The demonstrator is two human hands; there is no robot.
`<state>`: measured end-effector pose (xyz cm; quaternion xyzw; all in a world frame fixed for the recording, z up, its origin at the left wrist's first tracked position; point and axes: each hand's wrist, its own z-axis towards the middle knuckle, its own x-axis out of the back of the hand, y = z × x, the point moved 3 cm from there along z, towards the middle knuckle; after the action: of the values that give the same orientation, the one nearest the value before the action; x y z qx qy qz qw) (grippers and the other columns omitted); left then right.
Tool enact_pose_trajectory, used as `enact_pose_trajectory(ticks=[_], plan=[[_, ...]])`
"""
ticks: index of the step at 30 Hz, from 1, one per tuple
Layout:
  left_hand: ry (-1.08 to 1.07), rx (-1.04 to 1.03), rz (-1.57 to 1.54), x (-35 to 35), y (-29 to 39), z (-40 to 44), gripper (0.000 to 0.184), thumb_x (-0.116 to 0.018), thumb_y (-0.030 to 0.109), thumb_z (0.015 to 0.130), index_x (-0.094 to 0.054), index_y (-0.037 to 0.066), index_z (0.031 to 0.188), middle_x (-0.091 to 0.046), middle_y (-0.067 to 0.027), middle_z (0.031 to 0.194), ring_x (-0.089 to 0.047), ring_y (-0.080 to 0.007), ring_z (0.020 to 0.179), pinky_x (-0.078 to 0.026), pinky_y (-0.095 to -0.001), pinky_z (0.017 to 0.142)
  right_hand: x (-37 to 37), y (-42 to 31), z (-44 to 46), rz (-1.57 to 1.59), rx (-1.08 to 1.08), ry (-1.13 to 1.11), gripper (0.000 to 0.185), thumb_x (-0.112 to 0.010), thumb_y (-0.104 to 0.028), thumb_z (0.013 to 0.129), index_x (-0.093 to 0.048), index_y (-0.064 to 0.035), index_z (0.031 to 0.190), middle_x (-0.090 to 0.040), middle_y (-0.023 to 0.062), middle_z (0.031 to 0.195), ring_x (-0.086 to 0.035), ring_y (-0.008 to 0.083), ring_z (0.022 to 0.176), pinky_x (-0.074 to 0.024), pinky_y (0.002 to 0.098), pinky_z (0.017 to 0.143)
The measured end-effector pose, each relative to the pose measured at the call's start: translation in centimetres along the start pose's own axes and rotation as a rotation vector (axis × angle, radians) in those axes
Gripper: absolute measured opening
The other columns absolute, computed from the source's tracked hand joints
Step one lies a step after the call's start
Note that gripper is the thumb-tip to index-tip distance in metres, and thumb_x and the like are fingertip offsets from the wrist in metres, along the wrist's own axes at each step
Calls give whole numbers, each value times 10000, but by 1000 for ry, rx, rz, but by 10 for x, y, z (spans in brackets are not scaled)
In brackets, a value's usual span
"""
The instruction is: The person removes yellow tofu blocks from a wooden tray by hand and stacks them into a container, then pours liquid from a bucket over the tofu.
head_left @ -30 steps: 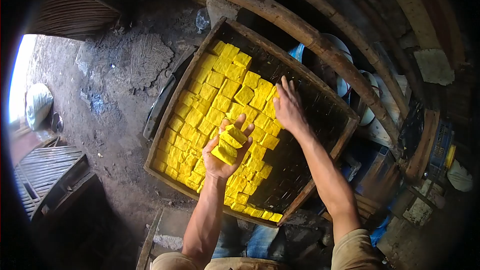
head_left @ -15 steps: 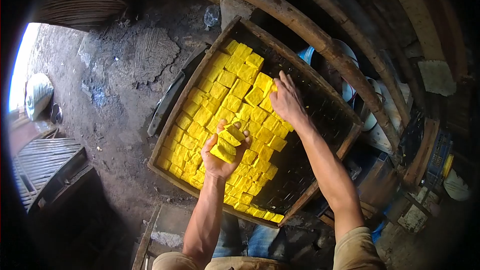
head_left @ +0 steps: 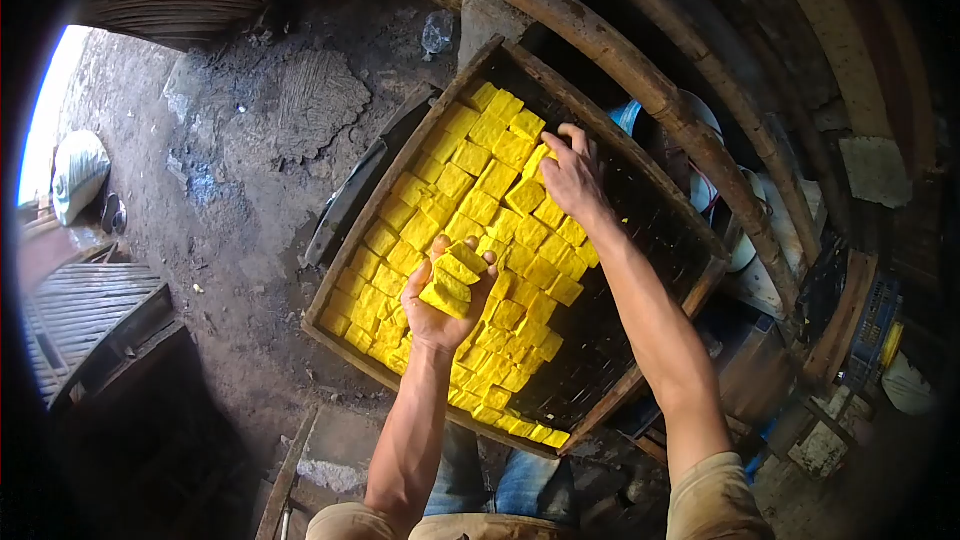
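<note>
Both hands are apart, working over a shallow wooden-framed tray of yellow blocks. Left hand is palm up, fingers curled round a small stack of held blocks, clamped between thumb and fingers; exact count unclear, at least two. It's above the lower middle of the packed area. Right hand is palm down near the upper right edge of the packing, bent fingers at a slim tilted block. Can't tell if it's pinched or just pressed, the hand covers part of it. Loaded blocks sit side by side in rough rows, filling the left side and middle; a thin line of them runs along the bottom edge toward the near corner. Right side of the tray shows its dark slatted base. Tray sits askew, one corner toward the person. Around it: long bamboo poles curve past the upper right, white buckets behind them, a clear plastic bag on the dirt floor near the top corner, slatted rack and pale sack well off to the left. Person's jeans show just below the tray.
</note>
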<state>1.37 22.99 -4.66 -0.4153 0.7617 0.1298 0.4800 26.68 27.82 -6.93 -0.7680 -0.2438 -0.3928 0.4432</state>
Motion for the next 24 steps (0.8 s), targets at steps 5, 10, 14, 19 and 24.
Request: enact_pose_trajectory(ticks=[5, 10, 14, 19, 24], plan=[[13, -12, -39, 2, 4, 10, 497, -569, 353, 882, -546, 162, 1340, -596, -153, 1245, -475, -418, 1268, -365, -525, 1102, -11, -24, -31, 6, 169, 27, 443, -574, -273, 837, -590, -22, 1202, -492, 261, 1332, -489, 410, 1221, -406, 498, 1032], [120, -61, -118, -1, -8, 26, 445, -468, 410, 914, -577, 186, 1283, -616, -124, 1249, -402, -426, 1359, -175, -645, 1152, 4, -15, -14, 137, 260, -70, 322, -646, -217, 701, -606, -103, 999, -538, 185, 1033, -565, 338, 936, -491, 435, 834], [71, -66, -87, -7, -19, 31, 371, -453, 435, 940, -598, 272, 1240, -629, -92, 1244, -405, -405, 1365, -156, -634, 1157, 36, -15, -44, 402, 322, -66, 287, -659, -212, 683, -617, -86, 938, -566, 137, 988, -583, 303, 906, -508, 393, 815], [65, -192, 125, 11, -62, 23, 451, -411, 471, 976, -545, 160, 1274, -604, -177, 1257, -471, -416, 1303, -346, -595, 1093, 19, -63, -147, 295, 265, -29, 454, -725, -119, 666, -559, -69, 1086, -516, 177, 1078, -548, 392, 1085, -473, 453, 968], [210, -105, -94, 34, -78, -17, 525, -447, 561, 924, -574, 150, 1226, -602, -170, 1224, -556, -449, 1105, -444, -613, 949, 31, -3, -172, 550, -21, -52, 525, -687, -164, 833, -527, -6, 1307, -536, 239, 1329, -537, 402, 1214, -446, 448, 1046]])
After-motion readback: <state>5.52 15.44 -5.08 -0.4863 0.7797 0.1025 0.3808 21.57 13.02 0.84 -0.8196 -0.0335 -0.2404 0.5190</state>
